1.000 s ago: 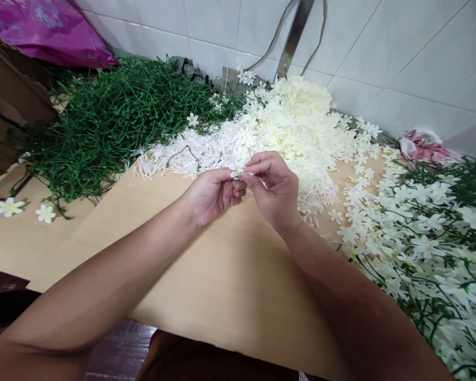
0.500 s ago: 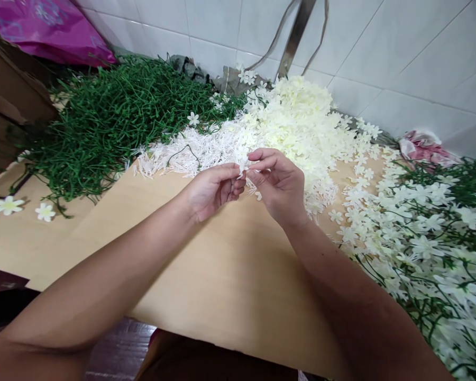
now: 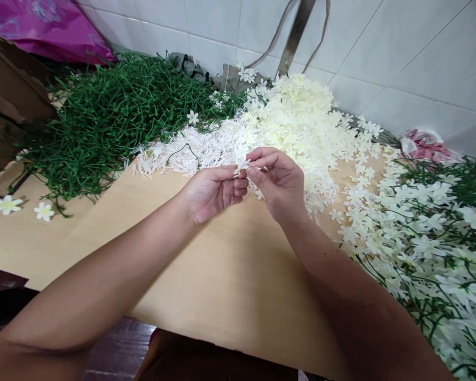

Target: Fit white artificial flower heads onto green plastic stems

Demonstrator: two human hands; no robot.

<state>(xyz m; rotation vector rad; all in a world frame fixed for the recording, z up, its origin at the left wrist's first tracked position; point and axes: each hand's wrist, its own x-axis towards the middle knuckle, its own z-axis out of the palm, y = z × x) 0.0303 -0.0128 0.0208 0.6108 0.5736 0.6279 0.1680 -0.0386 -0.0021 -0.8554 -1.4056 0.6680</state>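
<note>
Between my two hands is a small white artificial flower, partly covered by the fingertips. My left hand pinches it from the left with thumb and forefinger, the other fingers curled. From the right, my right hand has thumb and forefinger closed at the flower's other side. Just beyond the hands lie a heap of thin white stamen-like pieces and a larger pile of pale yellow-white blossoms.
Green plastic stems are heaped at the back left, beside a cardboard box and a purple bag. Finished-looking stemmed flowers cover the right side. Two loose flowers lie on the brown board. A tiled wall stands behind.
The flower between my fingertips has tilted, now lying more sideways. Both hands keep nearly the same place.
</note>
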